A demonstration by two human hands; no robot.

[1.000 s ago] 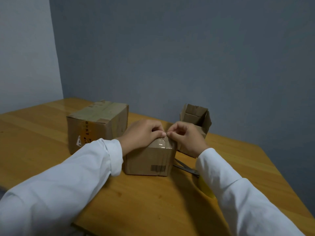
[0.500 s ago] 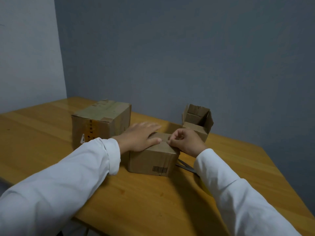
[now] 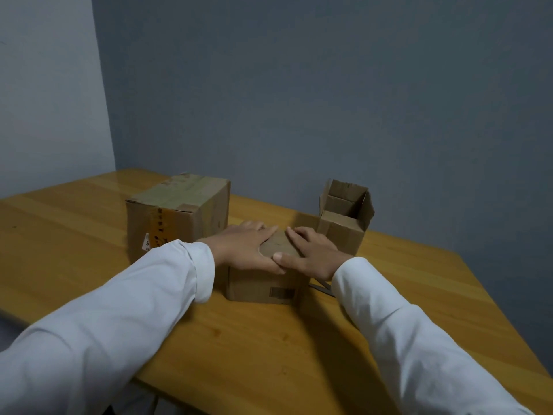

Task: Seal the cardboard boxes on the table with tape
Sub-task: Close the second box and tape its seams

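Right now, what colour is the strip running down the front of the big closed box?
Orange-yellow with dark markings, on the big closed box, seen in the head view.

Light: dim, muted — a soft sheen on the far left of the wooden table [image 3: 89, 205].
Shadows: cast rightward of the small open box [image 3: 344, 229].
Sharpness: slightly soft — sleeves stretched at the lower edges.

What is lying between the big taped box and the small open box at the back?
In the head view, the small closed box sits between the big taped box and the open box, nearer the camera, with the left hand and right hand flat on top.
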